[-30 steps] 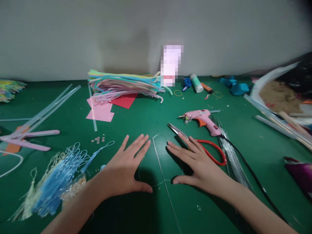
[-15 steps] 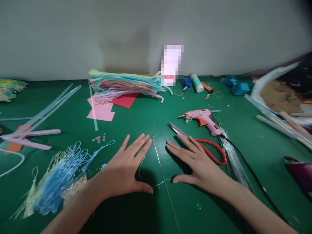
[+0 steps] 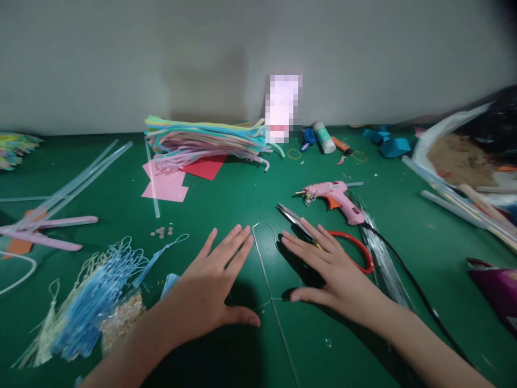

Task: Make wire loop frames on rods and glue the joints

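A thin wire [image 3: 262, 261] bent into a rounded loop lies on the green tabletop, with a long straight tail running toward me. My left hand [image 3: 218, 275] is spread palm down at the loop's left side, its fingertips near the wire's upper bend. On the other side my right hand [image 3: 327, 264] is also spread, thumb apart from the fingers. Neither hand grips anything; parts of the loop are hidden under them. Scissors with red handles [image 3: 367, 257] lie partly beneath my right hand. Past them rests a pink glue gun [image 3: 331, 198] with a black cord.
Blue and pale tassels [image 3: 86, 307] and a bag of small beads [image 3: 121, 318] lie at left. A bundle of pipe cleaners [image 3: 205, 141] sits at the back over pink paper [image 3: 165, 186]. Loose wires [image 3: 379, 253] and clear glue sticks [image 3: 448, 188] lie at right.
My right hand has shifted slightly right, and my left thumb has moved a little right and down. Both hands stay spread over the wire loop. The view has shifted slightly.
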Demonstrator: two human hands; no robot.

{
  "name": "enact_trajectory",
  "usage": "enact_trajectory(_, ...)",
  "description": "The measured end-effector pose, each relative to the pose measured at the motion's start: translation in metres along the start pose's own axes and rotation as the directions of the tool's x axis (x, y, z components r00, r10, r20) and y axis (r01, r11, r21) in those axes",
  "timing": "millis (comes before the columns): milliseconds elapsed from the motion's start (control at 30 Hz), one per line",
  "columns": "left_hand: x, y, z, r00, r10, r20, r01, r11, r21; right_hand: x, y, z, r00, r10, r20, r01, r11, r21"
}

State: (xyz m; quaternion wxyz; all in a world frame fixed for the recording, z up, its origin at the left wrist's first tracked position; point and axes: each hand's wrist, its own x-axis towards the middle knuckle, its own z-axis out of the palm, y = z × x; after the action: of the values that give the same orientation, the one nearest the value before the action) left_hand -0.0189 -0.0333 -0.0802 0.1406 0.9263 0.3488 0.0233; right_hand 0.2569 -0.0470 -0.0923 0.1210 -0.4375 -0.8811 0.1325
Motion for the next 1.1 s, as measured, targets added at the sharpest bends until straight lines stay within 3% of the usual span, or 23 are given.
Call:
enact_trajectory(167, -0.003, 0.020, 0.014, 0.997, -0.031, -0.066, 0.036, 0.997, 0.072, -0.006, 0.004, -0.008, 0.983, 0.112, -0.144, -0.113, 0.994, 0.000)
enact_trajectory(333, -0.001, 0.029, 0.023, 0.985, -0.128, -0.120, 0.137, 0.988, 0.075, -0.008, 0.006, -0.010, 0.971, 0.162, -0.174, -0.161, 0.987, 0.023)
enact_trajectory(600, 0.007, 0.035, 0.023, 0.984, -0.152, -0.087, 0.155, 0.987, 0.029, -0.009, -0.033, 0.002, 0.987, -0.078, -0.143, 0.105, 0.975, 0.193)
enact_trajectory(1100, 0.007, 0.032, 0.030, 0.981, -0.161, -0.107, 0.168, 0.984, 0.063, -0.011, -0.035, 0.010, 0.989, -0.051, -0.141, 0.081, 0.973, 0.217)
